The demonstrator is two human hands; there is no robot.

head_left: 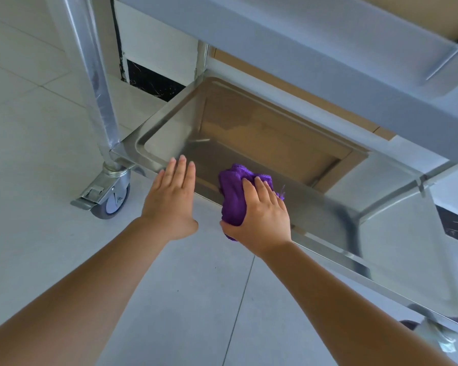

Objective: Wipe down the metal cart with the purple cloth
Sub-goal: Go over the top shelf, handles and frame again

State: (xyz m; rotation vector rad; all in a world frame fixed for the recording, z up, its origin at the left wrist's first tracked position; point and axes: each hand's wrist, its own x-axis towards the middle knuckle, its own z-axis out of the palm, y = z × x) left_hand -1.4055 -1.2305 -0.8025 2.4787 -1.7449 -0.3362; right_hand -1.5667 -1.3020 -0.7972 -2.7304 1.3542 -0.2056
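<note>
Down low, the metal cart [249,133] shows its bottom shelf: a shallow, brushed stainless tray with rounded corners and a raised rim, dull-shiny and reflecting brown tones. The purple cloth [232,192] is a soft, knitted-looking bundle, scrunched into a lump on the near rim of that shelf. The right hand [259,215] has its grip clamped on it, fingers curled over the top and thumb tucked under the near edge. The left hand [173,196] lies flat beside it, fingers straight and together, their tips reaching onto the same rim; this grip holds nothing.

A square steel post [101,101] rises from the shelf's left corner, wrapped in wrinkled clear film. Below it sits a grey caster wheel [114,199] in a bright metal bracket with a brake tab. The upper shelf [302,48] crosses overhead as a broad, smooth metal band and hides the far right of the tray.

The floor [50,128] is pale, large square tile with thin grout lines. Behind the cart stand brown cardboard [288,85], a white panel and a dark gap.
</note>
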